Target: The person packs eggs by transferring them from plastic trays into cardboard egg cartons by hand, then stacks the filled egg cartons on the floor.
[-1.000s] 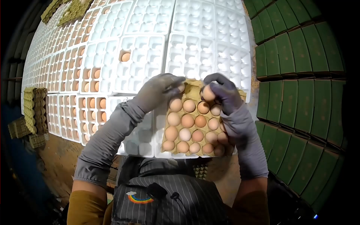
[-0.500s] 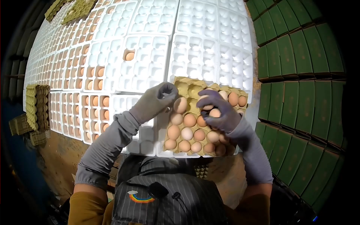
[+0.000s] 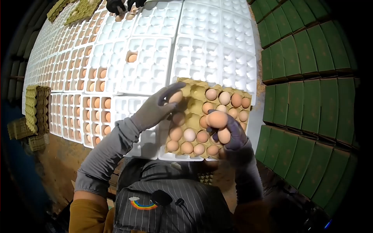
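Note:
A yellowish pulp egg tray (image 3: 195, 106) holds brown and pale eggs, with several bare cups at its far left and middle. It rests on white foam trays in front of me. My left hand (image 3: 155, 108), in a grey glove, has its thumb and fingers round a brown egg (image 3: 176, 97) at the tray's left edge. Over the tray's right side, my right hand (image 3: 235, 134) is turned partly palm-up. Its gloved fingers hold two eggs, a brown egg (image 3: 217, 119) and, below it, another egg (image 3: 224, 136).
White foam trays (image 3: 149, 72) cover the table, those on the left filled with eggs. A lone egg (image 3: 132, 57) sits in one beyond my left hand. Another person's black-gloved hands (image 3: 123, 5) handle eggs at the far edge. Stacked pulp trays (image 3: 37, 108) stand left; green boxes (image 3: 295, 103) line the right.
My left hand has closed on an egg at the tray's left. My right hand has come nearer me and rolled over with its eggs. Another person's black-gloved hands have appeared at the top.

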The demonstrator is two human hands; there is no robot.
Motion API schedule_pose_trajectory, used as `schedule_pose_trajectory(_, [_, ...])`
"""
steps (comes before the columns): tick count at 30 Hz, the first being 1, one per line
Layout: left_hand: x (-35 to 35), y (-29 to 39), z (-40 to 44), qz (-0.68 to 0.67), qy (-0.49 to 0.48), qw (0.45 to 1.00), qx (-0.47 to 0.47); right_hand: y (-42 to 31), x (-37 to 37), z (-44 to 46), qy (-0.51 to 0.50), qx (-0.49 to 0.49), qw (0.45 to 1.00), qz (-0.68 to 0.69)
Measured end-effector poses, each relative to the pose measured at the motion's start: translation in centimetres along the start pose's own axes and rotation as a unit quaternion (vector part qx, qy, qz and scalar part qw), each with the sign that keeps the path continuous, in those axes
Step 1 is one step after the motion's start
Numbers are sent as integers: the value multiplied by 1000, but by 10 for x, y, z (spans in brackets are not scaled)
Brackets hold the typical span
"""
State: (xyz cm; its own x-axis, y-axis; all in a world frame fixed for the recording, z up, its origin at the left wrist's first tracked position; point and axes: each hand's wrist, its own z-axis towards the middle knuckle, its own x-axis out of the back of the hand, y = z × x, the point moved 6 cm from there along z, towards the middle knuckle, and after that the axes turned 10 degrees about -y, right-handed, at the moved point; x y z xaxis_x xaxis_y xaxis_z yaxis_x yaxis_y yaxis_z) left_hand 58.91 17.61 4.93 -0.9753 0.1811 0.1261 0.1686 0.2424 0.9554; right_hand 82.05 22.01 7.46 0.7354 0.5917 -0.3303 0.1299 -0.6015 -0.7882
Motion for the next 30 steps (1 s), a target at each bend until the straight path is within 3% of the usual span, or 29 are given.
schedule_pose_trajectory(1, [-3, 1, -3, 93, 11, 992, -85, -11, -9, -10, -8, -69, 997, -19])
schedule_pose_trajectory(3, [-24, 9, -13, 319, -13, 947, -28, -2, -15, -14, 39, 5, 999, 34])
schedule_pose_trajectory(5, [-48, -2, -14, 532, -2, 845, 50, 15, -19, -8, 70, 41, 996, 29])
schedule_pose_trajectory(7, [-56, -9, -10, 575, -10, 817, 43, 14, -17, -11, 95, 80, 992, 29])
schedule_pose_trajectory(9, [-64, 9, -10, 605, -14, 796, 37, 13, -25, -9, 31, 18, 997, 63])
schedule_pose_trajectory(10, [-67, 0, -11, 639, 34, 769, 3, 11, -30, -10, 47, 28, 997, 53])
schedule_pose_trajectory(13, [-71, -4, -15, 636, 82, 765, -68, 3, -51, -14, 60, 71, 995, 43])
schedule_pose_trajectory(17, [-42, -12, -24, 481, 77, 870, -71, 3, -74, -4, 103, 105, 989, 8])
schedule_pose_trajectory(18, [-22, -11, -30, 419, 35, 907, 0, -1, -86, 2, 87, 90, 992, -4])
schedule_pose_trajectory(19, [-11, -11, -39, 421, 37, 906, 1, -6, -92, 2, 75, 75, 994, -16])
schedule_pose_trajectory(21, [34, -14, -68, 312, 129, 941, 17, -14, -109, 8, 53, 45, 997, -40])
schedule_pose_trajectory(23, [94, -19, -107, 287, 197, 930, 116, -1, -107, 48, -17, -14, 1000, 4])
schedule_pose_trajectory(24, [116, -6, -117, 348, 175, 907, 160, 16, -104, 77, -12, -13, 1000, 5])
schedule_pose_trajectory(25, [136, -23, -125, 369, 214, 887, 178, 24, -112, 104, -58, 60, 988, -128])
schedule_pose_trajectory(27, [167, -53, -130, 383, 251, 868, 193, 6, -154, 146, -69, 116, 950, -281])
schedule_pose_trajectory(28, [175, -62, -124, 424, 226, 854, 199, 9, -170, 173, -57, 213, 903, -369])
schedule_pose_trajectory(29, [184, -69, -119, 465, 202, 838, 204, 4, -192, 194, -29, 321, 809, -492])
schedule_pose_trajectory(30, [194, -80, -114, 443, 149, 857, 218, -4, -217, 210, 14, 307, 792, -527])
